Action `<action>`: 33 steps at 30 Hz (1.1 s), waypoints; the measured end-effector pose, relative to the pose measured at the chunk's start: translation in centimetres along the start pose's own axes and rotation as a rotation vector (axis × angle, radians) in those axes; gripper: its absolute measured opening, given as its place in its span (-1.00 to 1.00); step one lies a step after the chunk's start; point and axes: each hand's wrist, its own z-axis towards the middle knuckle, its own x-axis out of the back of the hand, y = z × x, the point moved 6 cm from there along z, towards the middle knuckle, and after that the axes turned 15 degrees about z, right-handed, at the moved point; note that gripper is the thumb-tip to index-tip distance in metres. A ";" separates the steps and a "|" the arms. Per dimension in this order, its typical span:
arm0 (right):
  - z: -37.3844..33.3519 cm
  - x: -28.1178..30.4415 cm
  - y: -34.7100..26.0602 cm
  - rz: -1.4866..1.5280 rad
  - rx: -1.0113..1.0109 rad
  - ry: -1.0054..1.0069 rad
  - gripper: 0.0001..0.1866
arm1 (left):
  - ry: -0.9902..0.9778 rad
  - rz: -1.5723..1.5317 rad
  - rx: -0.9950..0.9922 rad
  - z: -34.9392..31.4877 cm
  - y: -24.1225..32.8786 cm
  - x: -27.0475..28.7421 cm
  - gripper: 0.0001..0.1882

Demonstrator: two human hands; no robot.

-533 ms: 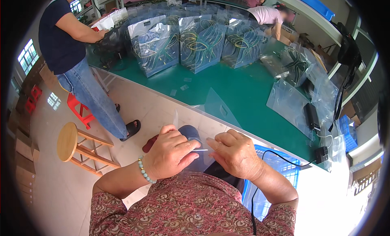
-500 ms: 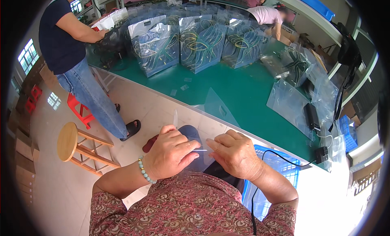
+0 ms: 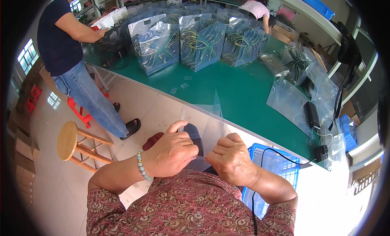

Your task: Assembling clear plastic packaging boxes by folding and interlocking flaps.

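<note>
My left hand, with a bead bracelet at the wrist, is closed on a clear plastic sheet in front of my body. My right hand grips the same sheet a short way to the right, fingers curled in. One pointed corner of the sheet stands up near the table edge. Past my left index finger a narrow pale strip sticks up; its kind and whether I hold it cannot be made out. The fingertips of both hands are mostly hidden behind the knuckles.
On the green table stand several clear plastic bags with yellow and green cords. Flat clear sheets and a black adapter lie at right. A blue crate is beside me, a wooden stool left. Two co-workers stand beyond.
My hands have rolled inward, so the fingertips now turn out of sight. The sheet's pointed corner has become more upright. The far co-worker has shifted left.
</note>
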 end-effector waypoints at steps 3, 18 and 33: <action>-0.1 -0.2 -0.5 -0.051 0.007 0.045 -0.81 | -0.050 0.091 0.007 0.2 0.5 0.1 -0.92; -1.6 6.8 3.4 0.331 -0.165 0.119 -0.37 | -0.425 -0.318 -0.235 -2.2 0.4 0.4 -0.85; -1.8 2.8 6.1 0.698 -0.484 -0.428 -0.83 | -0.150 -0.222 -0.009 -4.1 -1.6 -3.3 -0.90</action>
